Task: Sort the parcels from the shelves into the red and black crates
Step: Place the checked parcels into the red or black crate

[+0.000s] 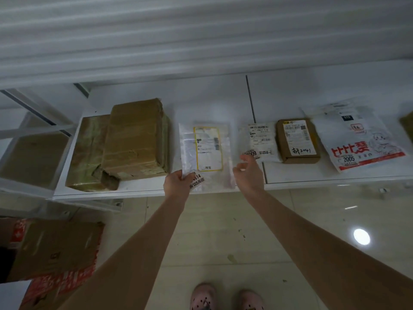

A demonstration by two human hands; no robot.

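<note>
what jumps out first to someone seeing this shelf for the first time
At the middle of a white shelf, the left hand pinches the near corner of a clear plastic mailer while the right hand hovers open beside it. Left of that sit two bulky brown taped boxes, one lying partly on the other; far right lies a white bag with bold red print.

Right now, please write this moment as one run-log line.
phase: pick from shelf; left hand: pinches clear parcel corner; right hand: open, beside parcel
</note>
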